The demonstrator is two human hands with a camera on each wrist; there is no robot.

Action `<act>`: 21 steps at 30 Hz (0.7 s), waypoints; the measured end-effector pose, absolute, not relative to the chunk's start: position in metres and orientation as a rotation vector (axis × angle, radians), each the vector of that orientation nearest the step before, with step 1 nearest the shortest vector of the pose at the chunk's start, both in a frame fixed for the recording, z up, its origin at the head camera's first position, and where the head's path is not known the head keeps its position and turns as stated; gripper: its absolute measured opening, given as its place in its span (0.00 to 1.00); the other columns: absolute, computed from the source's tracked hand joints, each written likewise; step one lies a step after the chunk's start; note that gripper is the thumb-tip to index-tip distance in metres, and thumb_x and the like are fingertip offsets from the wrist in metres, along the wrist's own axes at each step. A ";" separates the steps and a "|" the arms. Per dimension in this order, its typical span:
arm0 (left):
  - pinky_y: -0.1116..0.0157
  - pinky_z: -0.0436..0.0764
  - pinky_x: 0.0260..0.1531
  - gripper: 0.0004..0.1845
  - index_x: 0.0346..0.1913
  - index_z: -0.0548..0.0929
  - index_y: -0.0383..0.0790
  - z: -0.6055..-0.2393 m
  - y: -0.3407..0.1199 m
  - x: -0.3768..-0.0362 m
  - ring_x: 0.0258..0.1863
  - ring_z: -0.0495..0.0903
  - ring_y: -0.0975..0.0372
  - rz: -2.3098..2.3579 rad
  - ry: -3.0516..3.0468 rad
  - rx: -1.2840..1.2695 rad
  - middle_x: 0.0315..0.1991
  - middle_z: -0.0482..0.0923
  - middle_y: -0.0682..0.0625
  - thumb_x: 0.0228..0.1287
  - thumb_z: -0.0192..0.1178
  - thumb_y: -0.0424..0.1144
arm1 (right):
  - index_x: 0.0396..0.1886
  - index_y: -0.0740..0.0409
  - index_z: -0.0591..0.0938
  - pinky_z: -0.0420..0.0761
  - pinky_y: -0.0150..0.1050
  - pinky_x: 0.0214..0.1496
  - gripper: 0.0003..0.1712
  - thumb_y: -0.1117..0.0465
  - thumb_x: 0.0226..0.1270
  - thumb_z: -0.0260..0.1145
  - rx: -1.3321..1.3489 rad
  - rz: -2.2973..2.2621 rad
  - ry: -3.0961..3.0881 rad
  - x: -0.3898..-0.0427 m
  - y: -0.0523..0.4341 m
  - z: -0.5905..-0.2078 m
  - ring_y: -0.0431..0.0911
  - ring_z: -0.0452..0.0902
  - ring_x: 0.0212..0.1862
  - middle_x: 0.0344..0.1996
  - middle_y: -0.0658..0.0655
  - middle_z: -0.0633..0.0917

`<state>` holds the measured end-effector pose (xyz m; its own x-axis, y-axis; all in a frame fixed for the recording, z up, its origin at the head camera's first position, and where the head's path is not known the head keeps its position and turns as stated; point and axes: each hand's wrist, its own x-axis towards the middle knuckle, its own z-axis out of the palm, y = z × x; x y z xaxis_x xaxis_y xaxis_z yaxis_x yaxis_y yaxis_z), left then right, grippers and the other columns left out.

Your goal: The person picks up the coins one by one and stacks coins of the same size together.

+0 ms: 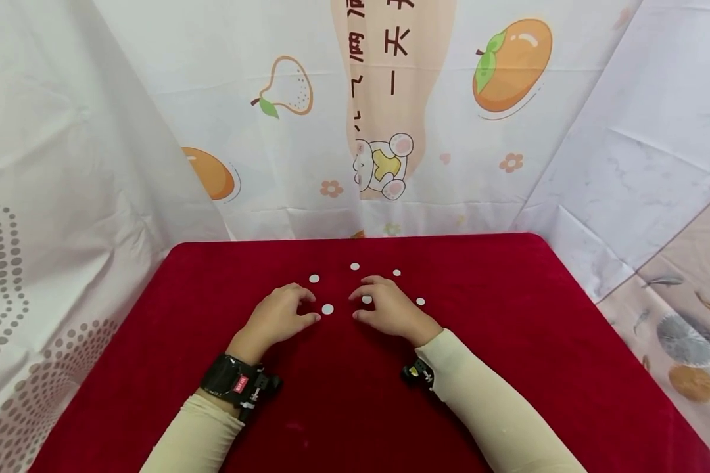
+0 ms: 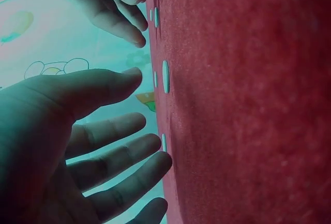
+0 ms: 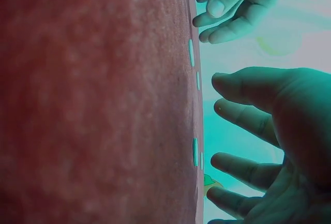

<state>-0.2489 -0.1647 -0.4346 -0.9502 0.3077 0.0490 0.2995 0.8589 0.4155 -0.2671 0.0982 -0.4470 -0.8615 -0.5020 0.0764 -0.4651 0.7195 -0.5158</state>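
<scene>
Several small flat white discs lie on a red cloth. My left hand (image 1: 277, 315) hovers low at the left, thumb and fingers apart with nothing between them. Just right of its fingertips is one white disc (image 1: 328, 309), which the left wrist view shows as a thin disc (image 2: 166, 77). Another disc (image 1: 314, 278) lies beyond the left fingers. My right hand (image 1: 392, 310) is held with spread, loosely bent fingers and holds nothing. Between its thumb and fingers a disc (image 1: 367, 299) shows from above. Behind it lie a disc (image 1: 355, 267) and a smaller-looking disc (image 1: 397, 272).
One more disc (image 1: 421, 301) lies right of my right hand. The red cloth (image 1: 509, 315) covers the whole table. A white curtain (image 1: 236, 85) with printed fruit hangs behind the far edge, and more curtains hang at both sides. Each wrist wears a small black camera.
</scene>
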 end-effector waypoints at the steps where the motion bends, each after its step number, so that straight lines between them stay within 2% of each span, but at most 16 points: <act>1: 0.54 0.84 0.46 0.18 0.52 0.88 0.43 -0.435 -0.164 -0.249 0.46 0.82 0.58 0.660 3.007 0.490 0.50 0.84 0.50 0.62 0.73 0.47 | 0.56 0.47 0.89 0.69 0.55 0.74 0.17 0.54 0.69 0.73 -0.803 -0.832 2.849 -0.268 0.098 -0.447 0.56 0.67 0.74 0.70 0.61 0.76; 12: 0.53 0.84 0.47 0.21 0.56 0.87 0.43 -0.437 -0.161 -0.249 0.48 0.83 0.57 0.625 3.003 0.516 0.51 0.84 0.49 0.62 0.73 0.46 | 0.56 0.48 0.89 0.70 0.55 0.74 0.17 0.55 0.68 0.73 -0.825 -0.840 2.817 -0.269 0.096 -0.448 0.56 0.68 0.74 0.69 0.61 0.77; 21: 0.53 0.82 0.52 0.22 0.58 0.86 0.39 -0.440 -0.158 -0.250 0.50 0.80 0.55 0.678 2.959 0.548 0.51 0.81 0.46 0.63 0.74 0.44 | 0.55 0.48 0.89 0.71 0.53 0.74 0.17 0.55 0.68 0.73 -0.822 -0.778 2.838 -0.278 0.094 -0.441 0.54 0.68 0.74 0.65 0.57 0.80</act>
